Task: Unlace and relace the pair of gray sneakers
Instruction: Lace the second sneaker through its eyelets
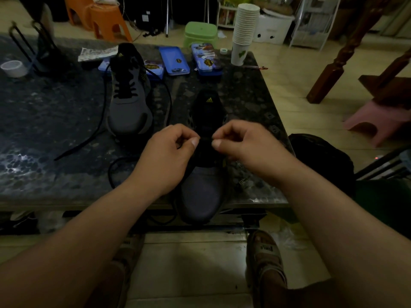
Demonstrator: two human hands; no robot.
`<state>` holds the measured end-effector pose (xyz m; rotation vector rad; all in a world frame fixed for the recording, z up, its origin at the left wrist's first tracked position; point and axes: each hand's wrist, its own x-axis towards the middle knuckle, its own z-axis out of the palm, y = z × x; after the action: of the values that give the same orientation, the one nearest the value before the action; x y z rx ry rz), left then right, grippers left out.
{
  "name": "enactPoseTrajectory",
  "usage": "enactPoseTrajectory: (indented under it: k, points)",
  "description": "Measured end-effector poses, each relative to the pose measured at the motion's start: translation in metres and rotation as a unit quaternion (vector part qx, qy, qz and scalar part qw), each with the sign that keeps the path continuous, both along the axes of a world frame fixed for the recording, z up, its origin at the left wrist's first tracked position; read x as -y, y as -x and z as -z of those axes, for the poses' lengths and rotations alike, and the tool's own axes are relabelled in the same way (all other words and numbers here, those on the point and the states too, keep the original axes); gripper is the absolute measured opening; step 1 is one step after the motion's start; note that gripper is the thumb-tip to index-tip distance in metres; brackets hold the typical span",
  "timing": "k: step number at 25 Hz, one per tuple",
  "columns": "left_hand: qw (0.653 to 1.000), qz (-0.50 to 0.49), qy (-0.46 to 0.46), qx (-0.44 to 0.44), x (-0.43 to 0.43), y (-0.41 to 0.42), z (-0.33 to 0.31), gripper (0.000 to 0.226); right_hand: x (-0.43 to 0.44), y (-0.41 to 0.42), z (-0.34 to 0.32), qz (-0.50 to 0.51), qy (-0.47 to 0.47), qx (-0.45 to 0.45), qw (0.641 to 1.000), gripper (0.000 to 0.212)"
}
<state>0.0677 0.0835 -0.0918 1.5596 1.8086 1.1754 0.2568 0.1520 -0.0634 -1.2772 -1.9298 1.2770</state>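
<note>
Two gray sneakers with black tongues stand on a dark speckled table (49, 121). The near sneaker (201, 192) points its toe at me over the table's front edge. My left hand (169, 154) and my right hand (242, 147) hover over its throat, each pinching the black lace (205, 141) between thumb and forefinger, fingers curled. More of that lace loops on the table at the left (115, 165). The far sneaker (130, 96) stands further back and left, partly laced, with its long black lace ends (93, 132) trailing loose across the table.
Blue tins (174, 61) lie at the table's back edge beside a stack of paper cups (243, 30). A tape roll (13, 68) and a black rack (33, 50) are far left. Orange (109, 21), green (200, 33) and pink (375, 121) stools stand on the floor.
</note>
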Motion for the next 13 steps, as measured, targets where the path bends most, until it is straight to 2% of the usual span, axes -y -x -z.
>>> enactPoseTrajectory:
  k: [2, 5, 8, 11, 13]
  points:
    - [1.000, -0.008, 0.009, 0.029, 0.000, -0.001, -0.001, 0.010, 0.008, 0.004, 0.004, 0.014, -0.035, 0.033, 0.999, 0.010]
    - [0.999, -0.008, 0.014, 0.045, 0.002, -0.002, -0.002, 0.011, 0.007, 0.009, 0.003, 0.046, -0.073, 0.062, 0.994, 0.005]
    - [0.999, 0.008, 0.018, 0.049, 0.001, 0.000, -0.003, 0.009, 0.008, 0.010, 0.003, 0.035, -0.066, 0.069, 0.995, 0.006]
    - [0.998, 0.021, 0.035, 0.054, 0.000, 0.006, -0.008, 0.005, 0.005, 0.008, 0.004, 0.072, 0.065, -0.037, 0.995, 0.011]
    - [0.997, 0.023, 0.055, 0.052, 0.000, 0.012, -0.012, 0.003, 0.001, 0.002, 0.000, 0.140, 0.173, -0.194, 0.956, 0.014]
